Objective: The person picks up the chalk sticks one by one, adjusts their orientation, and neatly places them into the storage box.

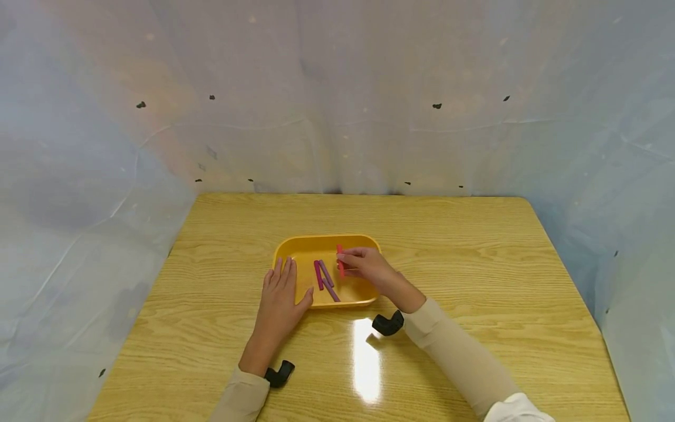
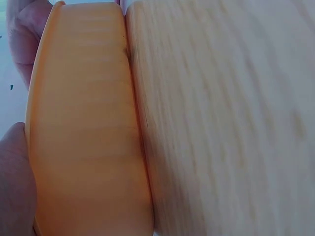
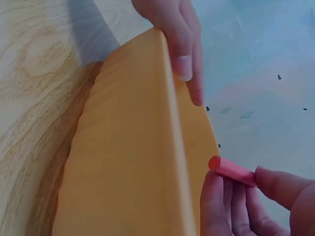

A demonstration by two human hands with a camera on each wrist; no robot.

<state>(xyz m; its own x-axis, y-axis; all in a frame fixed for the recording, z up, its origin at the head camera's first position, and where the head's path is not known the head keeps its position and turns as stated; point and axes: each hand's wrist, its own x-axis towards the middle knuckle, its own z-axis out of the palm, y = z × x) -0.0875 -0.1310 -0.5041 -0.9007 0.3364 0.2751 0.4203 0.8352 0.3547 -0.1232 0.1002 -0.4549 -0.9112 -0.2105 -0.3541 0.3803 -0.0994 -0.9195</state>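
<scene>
A yellow plastic tray [image 1: 302,258] with rounded corners sits on the table. My left hand [image 1: 281,302] rests over its left side, fingers straight, with the thumb at the near rim. Between thumb and fingertips my right hand [image 1: 368,265] pinches a short red stick [image 3: 235,172], round in section, held over the right half of the tray. A magenta stick [image 1: 319,275] and two purple sticks, one upper [image 1: 326,274] and one lower [image 1: 331,291], lie close together on the tray floor. The left wrist view shows the tray's outer wall [image 2: 83,118] beside the left thumb.
The wood-grain table [image 1: 464,252] extends around the tray on all sides. Pale plastic sheeting [image 1: 337,88] with small dark marks hangs behind it and at both sides. Black curved wrist mounts, one left [image 1: 280,374] and one right [image 1: 388,323], stick out near the forearms.
</scene>
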